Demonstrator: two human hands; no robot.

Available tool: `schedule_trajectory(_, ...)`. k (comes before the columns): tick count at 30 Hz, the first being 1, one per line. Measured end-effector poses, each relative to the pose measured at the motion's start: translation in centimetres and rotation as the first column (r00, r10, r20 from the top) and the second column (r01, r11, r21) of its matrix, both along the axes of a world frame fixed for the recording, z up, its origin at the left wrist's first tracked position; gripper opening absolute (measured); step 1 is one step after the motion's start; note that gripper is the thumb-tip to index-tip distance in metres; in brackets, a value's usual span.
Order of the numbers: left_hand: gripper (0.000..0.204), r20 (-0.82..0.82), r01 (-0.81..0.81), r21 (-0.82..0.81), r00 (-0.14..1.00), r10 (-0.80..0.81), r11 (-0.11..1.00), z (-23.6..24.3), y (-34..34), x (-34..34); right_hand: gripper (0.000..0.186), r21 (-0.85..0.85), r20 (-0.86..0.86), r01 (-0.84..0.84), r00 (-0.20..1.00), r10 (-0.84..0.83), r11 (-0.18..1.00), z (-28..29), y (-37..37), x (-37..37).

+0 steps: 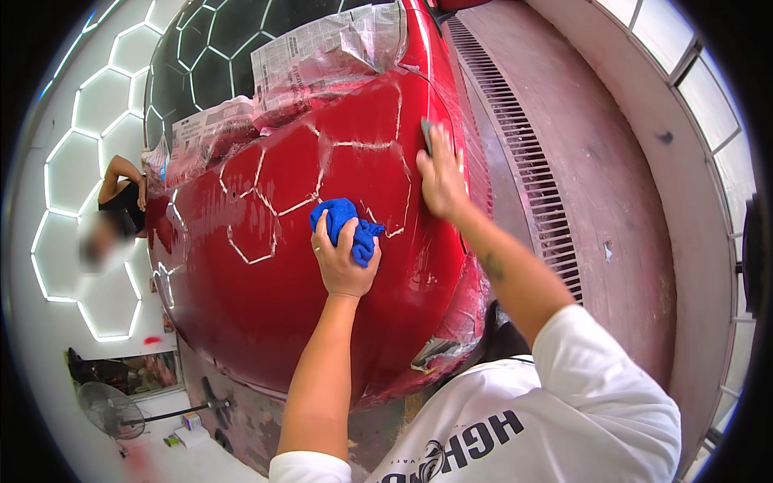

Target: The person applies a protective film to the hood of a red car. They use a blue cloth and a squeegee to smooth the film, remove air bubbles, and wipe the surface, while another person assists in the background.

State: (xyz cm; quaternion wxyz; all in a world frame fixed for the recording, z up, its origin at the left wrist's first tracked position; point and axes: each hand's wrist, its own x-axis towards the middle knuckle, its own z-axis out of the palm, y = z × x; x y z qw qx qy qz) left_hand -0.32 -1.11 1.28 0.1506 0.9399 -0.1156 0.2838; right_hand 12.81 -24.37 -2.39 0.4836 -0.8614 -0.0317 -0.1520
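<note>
A glossy red car hood (266,322) fills the middle of the head view, with wet streaks and reflected white light lines across it. My left hand (346,262) grips a crumpled blue cloth (348,225) against the hood, fingers curled over it. Farther right, my right hand (442,177) lies along the hood's right edge, fingers pointing away from me. Under its fingertips shows one end of a thin grey-green piece (427,135) that looks like sandpaper; the rest is hidden by the hand.
Newspaper masking (326,60) covers the base of the windshield. Plastic film and tape (451,330) wrap the front right corner. A floor grate (523,161) runs along the car's right side. At far left another person (121,197) leans by the car; a fan (111,410) stands lower left.
</note>
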Motion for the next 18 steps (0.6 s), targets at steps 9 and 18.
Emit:
schedule_trajectory(9, 0.062, -0.027, -0.027, 0.0, 0.999, 0.027, 1.0, -0.4, 0.5, -0.7, 0.079, -0.084, -0.163, -0.303, 0.944, 0.286, 0.949, -0.2, 1.2, -15.1)
schedule_trajectory(18, 0.068, -0.001, 0.029, -0.003, 1.0, -0.029, 1.0, -0.4, 0.6, -0.5, 0.063, 0.647, -0.195, -0.226, 0.874, 0.445, 0.728, 3.1, -9.2, 8.4)
